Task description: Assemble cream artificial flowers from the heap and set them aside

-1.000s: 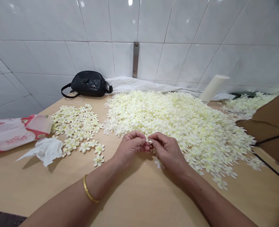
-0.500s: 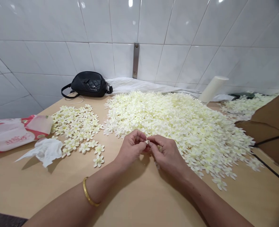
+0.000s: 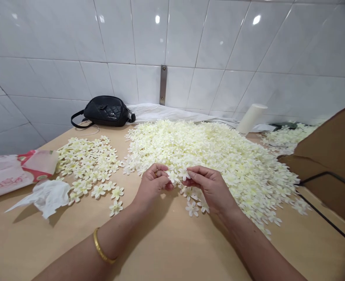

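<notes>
My left hand [image 3: 152, 186] pinches a pale artificial flower head [image 3: 173, 176] between thumb and fingers. Close beside it, a second artificial flower head [image 3: 184, 174] sits in the closed fingertips of my right hand [image 3: 212, 188]; whether the two flowers touch, I cannot tell. Behind both hands spreads a large heap of creamy white flower heads [image 3: 178, 140] with yellowish centres. A few loose flower heads [image 3: 192, 208] lie on the table just below my right fingers. To the left is a smaller, flatter group of flower heads [image 3: 86, 160].
A black quilted bag [image 3: 106, 111] stands at the back left of the wooden table [image 3: 160, 249]. Crumpled tissue [image 3: 49, 195] and a red-and-white packet [image 3: 17, 169] lie on the left. A white roll [image 3: 252, 119] leans at the back; brown cardboard [image 3: 327, 156] juts in from the right.
My hands have drawn slightly apart, and two flower heads now show face-on between them. Loose flowers below my right hand have come into view. The camera has tilted up a little.
</notes>
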Motion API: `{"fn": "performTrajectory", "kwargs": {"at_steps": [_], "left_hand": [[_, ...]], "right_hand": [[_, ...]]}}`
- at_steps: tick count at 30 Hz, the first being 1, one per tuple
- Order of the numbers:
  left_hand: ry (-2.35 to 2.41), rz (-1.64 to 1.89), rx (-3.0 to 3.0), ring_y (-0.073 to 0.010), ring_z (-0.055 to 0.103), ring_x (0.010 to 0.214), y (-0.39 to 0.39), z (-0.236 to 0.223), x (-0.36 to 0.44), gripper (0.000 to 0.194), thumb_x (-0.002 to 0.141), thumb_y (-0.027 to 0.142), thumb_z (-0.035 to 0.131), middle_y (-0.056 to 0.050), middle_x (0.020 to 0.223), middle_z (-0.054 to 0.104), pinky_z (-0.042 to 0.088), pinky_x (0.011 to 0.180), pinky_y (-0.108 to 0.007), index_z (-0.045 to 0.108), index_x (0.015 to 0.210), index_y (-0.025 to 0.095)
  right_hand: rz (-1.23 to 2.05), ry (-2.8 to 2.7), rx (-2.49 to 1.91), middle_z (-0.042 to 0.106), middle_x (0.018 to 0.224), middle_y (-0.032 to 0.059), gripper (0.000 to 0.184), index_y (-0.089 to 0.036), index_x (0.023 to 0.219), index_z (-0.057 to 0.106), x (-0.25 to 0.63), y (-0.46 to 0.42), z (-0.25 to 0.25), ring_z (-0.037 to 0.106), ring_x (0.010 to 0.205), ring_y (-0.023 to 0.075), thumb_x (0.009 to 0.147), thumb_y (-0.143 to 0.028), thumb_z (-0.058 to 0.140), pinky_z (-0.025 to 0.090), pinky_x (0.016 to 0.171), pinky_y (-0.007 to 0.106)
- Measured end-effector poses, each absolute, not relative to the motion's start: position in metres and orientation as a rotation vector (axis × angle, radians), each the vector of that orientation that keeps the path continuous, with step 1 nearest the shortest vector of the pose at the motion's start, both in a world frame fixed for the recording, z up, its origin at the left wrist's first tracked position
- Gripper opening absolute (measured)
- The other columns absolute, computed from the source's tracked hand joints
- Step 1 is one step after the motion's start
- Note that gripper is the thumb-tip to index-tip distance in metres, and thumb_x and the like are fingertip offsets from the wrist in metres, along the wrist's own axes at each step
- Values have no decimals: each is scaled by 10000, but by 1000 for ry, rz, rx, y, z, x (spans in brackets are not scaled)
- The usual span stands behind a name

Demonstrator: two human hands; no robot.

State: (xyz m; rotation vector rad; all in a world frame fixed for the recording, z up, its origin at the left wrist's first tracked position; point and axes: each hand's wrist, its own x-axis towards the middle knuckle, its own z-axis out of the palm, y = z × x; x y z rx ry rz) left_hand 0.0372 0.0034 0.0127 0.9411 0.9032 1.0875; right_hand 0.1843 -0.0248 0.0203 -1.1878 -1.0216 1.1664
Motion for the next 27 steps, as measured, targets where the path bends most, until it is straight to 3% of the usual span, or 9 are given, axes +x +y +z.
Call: {"fn": "performTrajectory", "kwargs": {"at_steps": [4,10,12,16,22,27], "left_hand": [[883,1072,905,-87,516,471,5,10,35,239,571,86,554,54,529,504,410,551,-243,524,792,173],[926,1042,933,-92,523,482,3,16,35,180,595,116,568,35,514,504,410,568,-248,555,773,138],[911,1049,942,-94,517,476,3,16,35,173,592,116,573,37,510,502,413,564,-253,554,762,140],[878,1082,943,-94,509,470,6,14,34,141,593,124,586,37,479,508,409,550,-244,535,721,150],[808,1100,912,-103,536,499,4,12,34,210,581,129,619,49,518,500,436,582,-263,525,767,156],[757,1068,928,-107,553,518,3,12,35,307,568,131,656,54,548,505,452,619,-283,522,841,166]], "right_hand": [[970,-1061,-1223,619,640,16,180,-146,739,636,204,-18,28,594,602,150,656,-306,633,478,651,316],[-376,-1565,-1561,614,856,122,226,-129,856,618,248,21,52,536,825,232,789,-195,412,390,749,381],[-513,-1656,-1581,602,833,150,225,-113,816,622,254,39,54,505,851,264,761,-146,407,350,764,411],[-484,-1776,-1538,605,752,108,169,-143,737,631,250,61,48,514,797,242,730,-165,464,364,729,373],[-362,-1718,-1449,609,855,86,205,-165,833,599,224,24,45,532,839,202,819,-221,402,405,747,334],[128,-1898,-1303,617,830,64,162,-179,833,612,186,-23,35,558,801,180,813,-215,455,429,724,295]]}}
